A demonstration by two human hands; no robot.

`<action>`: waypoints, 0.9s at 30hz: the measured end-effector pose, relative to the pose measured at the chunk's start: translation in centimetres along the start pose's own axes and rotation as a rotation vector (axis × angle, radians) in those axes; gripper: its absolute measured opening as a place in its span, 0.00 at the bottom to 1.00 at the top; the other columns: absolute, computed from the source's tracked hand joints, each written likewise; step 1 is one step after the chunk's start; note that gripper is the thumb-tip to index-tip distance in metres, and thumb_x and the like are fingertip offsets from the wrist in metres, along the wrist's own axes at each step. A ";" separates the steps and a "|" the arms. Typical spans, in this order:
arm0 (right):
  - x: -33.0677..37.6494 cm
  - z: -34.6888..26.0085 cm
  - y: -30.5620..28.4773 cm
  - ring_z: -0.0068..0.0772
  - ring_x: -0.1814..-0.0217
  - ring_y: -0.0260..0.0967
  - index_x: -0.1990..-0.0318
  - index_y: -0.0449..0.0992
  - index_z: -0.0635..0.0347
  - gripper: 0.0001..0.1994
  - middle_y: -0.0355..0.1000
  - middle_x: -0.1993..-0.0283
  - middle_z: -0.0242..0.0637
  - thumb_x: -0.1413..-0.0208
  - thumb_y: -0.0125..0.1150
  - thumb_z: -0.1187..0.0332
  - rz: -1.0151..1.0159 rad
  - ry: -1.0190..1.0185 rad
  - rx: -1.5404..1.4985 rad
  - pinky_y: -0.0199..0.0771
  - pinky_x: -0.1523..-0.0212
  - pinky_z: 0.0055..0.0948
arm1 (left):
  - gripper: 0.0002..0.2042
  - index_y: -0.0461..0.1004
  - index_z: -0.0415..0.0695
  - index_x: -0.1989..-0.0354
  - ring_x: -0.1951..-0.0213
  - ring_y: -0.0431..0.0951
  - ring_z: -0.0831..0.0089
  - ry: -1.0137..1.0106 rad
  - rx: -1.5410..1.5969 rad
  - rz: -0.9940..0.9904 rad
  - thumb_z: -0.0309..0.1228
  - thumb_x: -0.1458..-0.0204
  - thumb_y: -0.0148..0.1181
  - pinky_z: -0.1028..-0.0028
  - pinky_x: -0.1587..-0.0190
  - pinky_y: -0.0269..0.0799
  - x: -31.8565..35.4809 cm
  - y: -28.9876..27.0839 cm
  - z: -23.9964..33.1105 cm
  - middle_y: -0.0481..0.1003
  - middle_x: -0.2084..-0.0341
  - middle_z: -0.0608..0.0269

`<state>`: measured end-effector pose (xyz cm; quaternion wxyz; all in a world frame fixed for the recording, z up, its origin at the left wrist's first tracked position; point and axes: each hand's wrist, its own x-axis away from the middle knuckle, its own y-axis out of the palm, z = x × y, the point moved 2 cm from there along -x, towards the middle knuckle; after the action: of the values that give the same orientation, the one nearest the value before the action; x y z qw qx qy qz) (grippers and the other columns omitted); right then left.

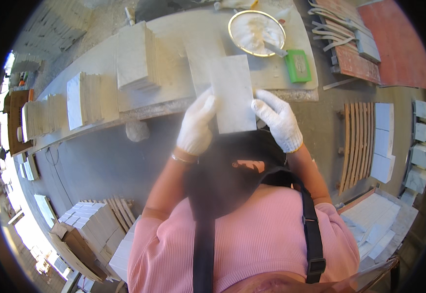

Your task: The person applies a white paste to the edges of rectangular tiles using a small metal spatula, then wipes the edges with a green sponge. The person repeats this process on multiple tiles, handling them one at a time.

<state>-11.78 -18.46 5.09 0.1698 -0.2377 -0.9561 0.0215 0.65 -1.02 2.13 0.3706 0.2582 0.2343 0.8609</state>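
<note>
Both my hands wear white gloves and hold one pale grey rectangular stone tile [231,93] upright in front of me, above the near edge of a stone workbench [174,93]. My left hand [196,123] grips the tile's lower left edge. My right hand [278,119] grips its lower right edge. Part of the tile's bottom is hidden by dark cloth under my chin.
On the bench stand a stack of pale tiles [135,56], upright tile rows [83,100], a round gold-rimmed bowl [256,31] of white paste with a trowel, and a green sponge block [297,65]. Tile stacks [90,222] and wooden slats [357,141] lie on the floor.
</note>
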 end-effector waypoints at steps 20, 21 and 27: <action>2.1 -0.3 -0.2 0.29 0.42 0.74 0.38 0.77 0.68 0.20 0.79 0.42 0.41 0.37 0.64 0.71 -0.046 0.010 -0.130 0.73 0.39 0.31 | 0.19 0.73 0.36 0.36 0.47 0.73 0.78 -0.103 -0.170 -0.070 0.35 0.29 0.53 0.73 0.40 0.68 0.7 0.4 0.9 0.78 0.47 0.65; 2.1 -0.4 -0.1 0.30 0.42 0.74 0.38 0.77 0.68 0.20 0.79 0.42 0.41 0.37 0.64 0.71 -0.045 0.002 -0.107 0.73 0.39 0.31 | 0.19 0.73 0.36 0.37 0.48 0.73 0.78 -0.103 -0.183 -0.068 0.35 0.29 0.53 0.73 0.41 0.68 0.6 0.4 1.0 0.78 0.48 0.65; 2.2 -0.2 -0.7 0.31 0.41 0.75 0.38 0.77 0.69 0.21 0.79 0.42 0.43 0.38 0.64 0.72 -0.035 -0.063 0.034 0.72 0.38 0.31 | 0.22 0.72 0.35 0.35 0.45 0.73 0.75 -0.074 -0.296 -0.088 0.37 0.30 0.54 0.71 0.38 0.67 0.6 0.5 2.1 0.77 0.45 0.63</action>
<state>-13.85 -18.10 6.08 0.1439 -0.2175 -0.9645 0.0423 1.34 -0.46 4.22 0.4502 0.2217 0.1022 0.8589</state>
